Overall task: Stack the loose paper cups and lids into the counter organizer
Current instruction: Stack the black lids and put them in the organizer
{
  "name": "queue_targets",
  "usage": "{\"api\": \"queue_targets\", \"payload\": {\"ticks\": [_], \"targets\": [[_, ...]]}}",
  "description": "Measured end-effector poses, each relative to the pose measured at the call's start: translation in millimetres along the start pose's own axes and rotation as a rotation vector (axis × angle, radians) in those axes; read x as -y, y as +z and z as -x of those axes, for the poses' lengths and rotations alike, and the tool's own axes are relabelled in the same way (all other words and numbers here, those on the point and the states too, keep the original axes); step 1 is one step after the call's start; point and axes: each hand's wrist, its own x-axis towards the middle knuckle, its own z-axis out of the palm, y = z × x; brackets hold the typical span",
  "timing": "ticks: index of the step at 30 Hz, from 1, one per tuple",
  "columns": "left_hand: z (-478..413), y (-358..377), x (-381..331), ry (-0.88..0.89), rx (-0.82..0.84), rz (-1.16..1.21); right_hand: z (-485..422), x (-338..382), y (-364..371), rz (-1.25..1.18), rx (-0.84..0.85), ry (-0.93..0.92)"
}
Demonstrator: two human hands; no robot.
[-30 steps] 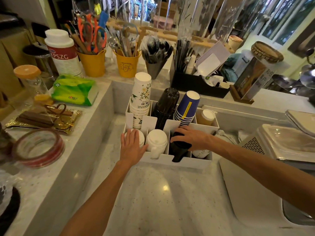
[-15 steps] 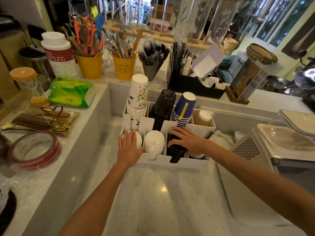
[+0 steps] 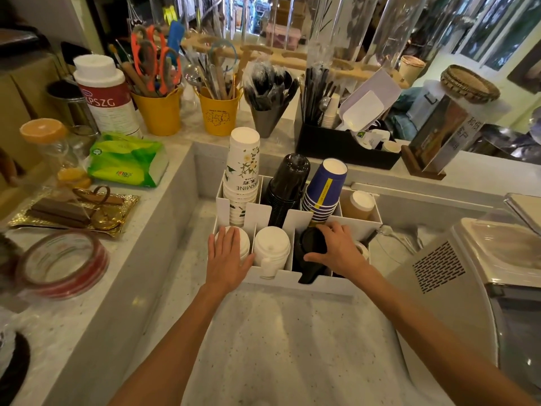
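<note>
A white counter organizer (image 3: 295, 281) stands on the speckled counter. Its back row holds a stack of white jasmine-print cups (image 3: 243, 174), a stack of black cups (image 3: 288, 186), a stack of blue cups (image 3: 323, 189) and a brown cup stack (image 3: 358, 205). In the front row are two stacks of white lids (image 3: 270, 250) and a stack of black lids (image 3: 311, 254). My left hand (image 3: 227, 256) lies flat, fingers spread, on the leftmost white lids. My right hand (image 3: 336, 249) curls around the black lids in their slot.
A grey machine (image 3: 456, 273) stands close on the right. The raised ledge on the left carries tape rolls (image 3: 63, 263), a green tissue pack (image 3: 128, 162) and a gold tray. Yellow utensil buckets (image 3: 218, 114) and a black caddy (image 3: 342, 148) line the back ledge.
My right hand has shifted slightly and settled lower over the black lids. My left hand stays pressed on the white lids. The camera has leaned in a little.
</note>
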Motion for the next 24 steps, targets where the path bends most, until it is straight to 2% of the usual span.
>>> {"api": "queue_targets", "payload": {"ticks": [5,12,16,21,24], "targets": [[0,2,1,0.010,-0.029,0.013,-5,-7,-3,0.033,0.057,-0.083],[2,3,0,0.010,-0.069,0.018,0,-6,4,-0.046,-0.029,-0.054],[4,0,0,0.016,-0.068,0.029,6,-7,12,-0.217,-0.049,0.007],[4,0,-1,0.000,-0.077,0.057,18,-1,43,-0.571,-0.264,0.166],[4,1,-1,0.008,-0.098,0.075,19,2,55,-0.649,-0.349,0.210]]}}
